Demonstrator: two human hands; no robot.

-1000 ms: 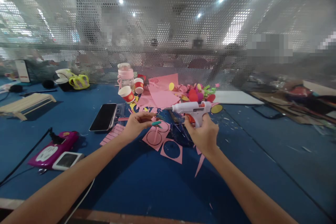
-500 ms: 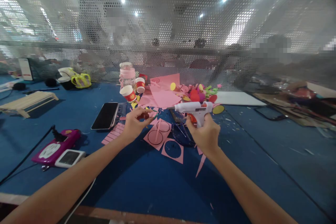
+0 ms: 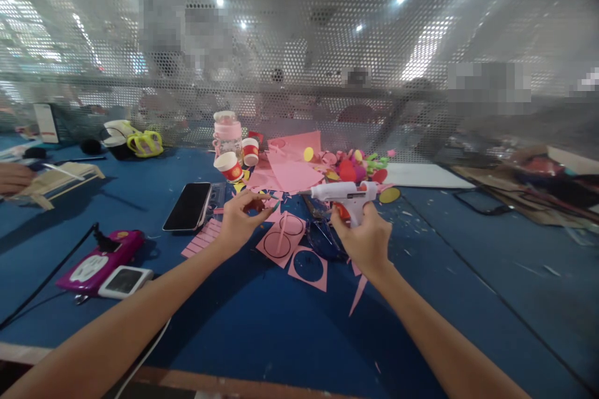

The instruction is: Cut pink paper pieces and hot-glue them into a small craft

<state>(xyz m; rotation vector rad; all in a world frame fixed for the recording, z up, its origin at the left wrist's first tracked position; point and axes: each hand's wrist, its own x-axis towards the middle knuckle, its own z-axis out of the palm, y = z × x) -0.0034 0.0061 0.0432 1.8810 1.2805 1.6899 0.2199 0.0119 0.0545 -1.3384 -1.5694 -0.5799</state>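
Note:
My right hand (image 3: pixel 367 237) is wrapped around the handle of a white hot glue gun (image 3: pixel 339 191) with an orange trigger. Its nozzle points left, a short way from the fingertips of my left hand (image 3: pixel 243 218). The left thumb and forefinger are bent toward each other in a pinch. Small green bits show at their tips; whether these are nails or a held piece, I cannot make out. Below lie a pink sheet with black-outlined circles (image 3: pixel 277 245) and a pink square with a round hole cut out (image 3: pixel 322 267).
Paper cups (image 3: pixel 229 167) and a bottle (image 3: pixel 228 134) stand behind. Colourful cutouts (image 3: pixel 349 169) are heaped at the back. A phone (image 3: pixel 187 207) and a purple power strip (image 3: pixel 100 265) lie left. Another person's hand (image 3: pixel 14 178) touches a wooden stick piece (image 3: pixel 70 176). Perforated metal panel (image 3: pixel 299 43) behind.
Another person's hand has come in at the far left onto the wooden piece. The glue gun has shifted very slightly; my left hand stays almost still.

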